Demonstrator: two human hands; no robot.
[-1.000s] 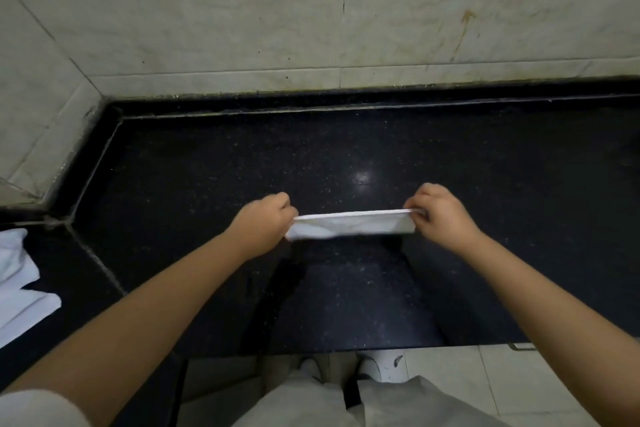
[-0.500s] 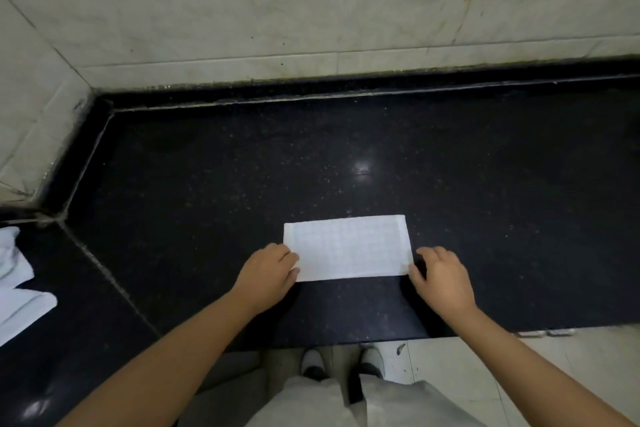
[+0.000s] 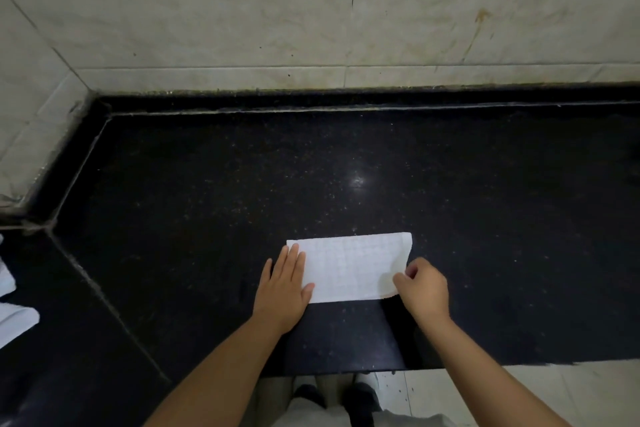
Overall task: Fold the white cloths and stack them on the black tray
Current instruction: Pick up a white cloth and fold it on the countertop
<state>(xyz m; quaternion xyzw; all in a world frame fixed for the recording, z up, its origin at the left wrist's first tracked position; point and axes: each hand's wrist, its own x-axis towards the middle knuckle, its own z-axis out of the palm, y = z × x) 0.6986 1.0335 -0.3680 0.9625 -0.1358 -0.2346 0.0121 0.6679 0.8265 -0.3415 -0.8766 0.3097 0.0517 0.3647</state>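
We see white cloth (image 3: 349,267) flat on tabletop (image 3: 381,166) | left hand (image 3: 282,284) pressing, grip released | right hand (image 3: 420,288) grip pinching cloth's lifted right edge | more cloths (image 3: 14,315) far left

Both forearms are bare from the near edge up to the left hand (image 3: 283,288) and the right hand (image 3: 423,289), with no watch, ring or band on either. Below them the person wears light beige trousers (image 3: 349,416) and dark shoes (image 3: 360,395) with pale edges.

white grid-textured cloth (image 3: 349,267), black speckled counter (image 3: 242,184)
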